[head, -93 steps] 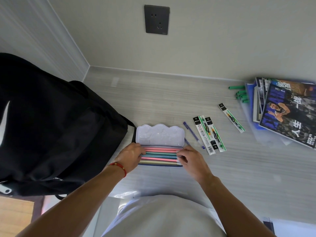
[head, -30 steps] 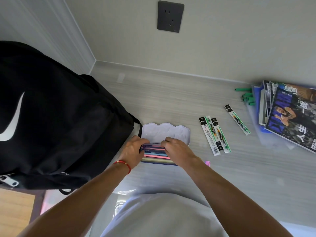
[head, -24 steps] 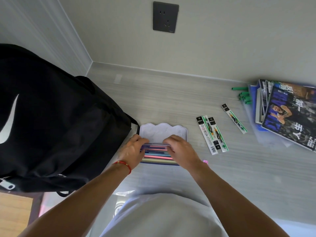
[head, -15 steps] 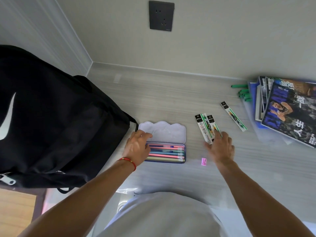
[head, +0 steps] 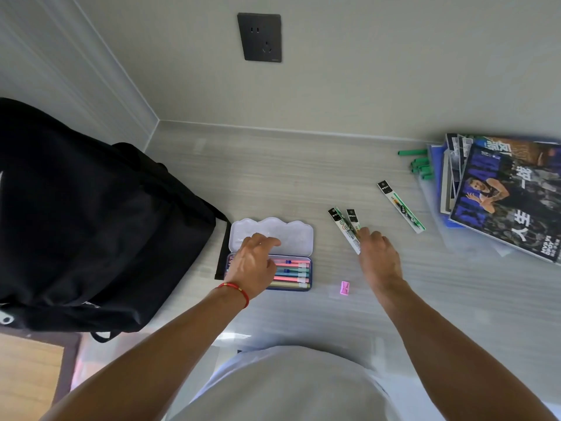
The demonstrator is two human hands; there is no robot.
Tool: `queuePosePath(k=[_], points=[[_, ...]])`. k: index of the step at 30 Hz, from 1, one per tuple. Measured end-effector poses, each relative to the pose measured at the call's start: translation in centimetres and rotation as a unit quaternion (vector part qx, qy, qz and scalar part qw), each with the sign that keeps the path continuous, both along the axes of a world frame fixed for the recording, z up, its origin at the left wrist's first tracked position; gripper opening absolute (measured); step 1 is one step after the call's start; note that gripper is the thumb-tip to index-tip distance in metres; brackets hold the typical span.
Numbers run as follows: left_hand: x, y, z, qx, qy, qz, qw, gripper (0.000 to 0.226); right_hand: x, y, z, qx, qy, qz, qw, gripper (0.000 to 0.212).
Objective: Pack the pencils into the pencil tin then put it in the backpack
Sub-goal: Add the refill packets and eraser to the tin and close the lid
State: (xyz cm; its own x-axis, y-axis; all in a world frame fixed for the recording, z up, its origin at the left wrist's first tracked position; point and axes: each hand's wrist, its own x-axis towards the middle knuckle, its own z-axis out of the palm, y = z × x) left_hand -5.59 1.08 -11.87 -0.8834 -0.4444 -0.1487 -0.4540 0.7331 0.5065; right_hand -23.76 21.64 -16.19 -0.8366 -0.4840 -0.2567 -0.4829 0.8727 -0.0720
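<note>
Okay, pencils (head: 291, 270) sit in my open tin (head: 270, 238), left hand (head: 252, 265) resting loose, right hand (head: 379, 256) pinching refill packs (head: 346, 229); lid, backpack (head: 91, 226) remain.

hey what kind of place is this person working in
Probably a study desk set in a room corner, at home or in a dorm. A wall socket sits above the pale desktop, with a black backpack, a pencil tin and stacked magazines on it.

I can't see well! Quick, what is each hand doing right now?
Left hand: open, resting on the open pencil tin, holding nothing.
Right hand: fingers on the refill packets; grip cannot be told.
</note>
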Motion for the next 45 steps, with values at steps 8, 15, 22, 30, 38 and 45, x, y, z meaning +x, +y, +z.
queuePosePath(k=[8,15,22,30,38,45], points=[[-2.8,2.6,0.4,0.041,0.01,0.025,0.999,0.043,-0.9,1.1,-0.5,-0.041,-0.009,0.009,0.999,0.036],[-7.6,4.7,1.8,0.074,0.035,0.046,0.996,0.041,-0.4,0.1,-0.7,-0.018,-0.015,0.044,0.999,0.042],[-8.5,5.8,1.6,0.074,0.021,0.052,0.996,0.041,-0.5,-1.4,-1.1,-0.03,-0.052,-0.066,0.996,0.038],[-9.5,5.7,1.4,0.079,0.008,0.059,0.995,0.042,-3.1,-1.4,-0.8,-0.064,-0.122,-0.071,0.988,0.024],[-9.2,6.3,1.4,0.083,0.013,0.035,0.996,0.043,-12.1,2.8,-0.7,-0.044,-0.022,-0.126,0.991,0.028],[-7.7,6.0,0.6,0.096,-0.014,0.052,0.994,0.041,-11.8,3.1,-1.9,-0.049,-0.074,-0.186,0.979,0.036]])
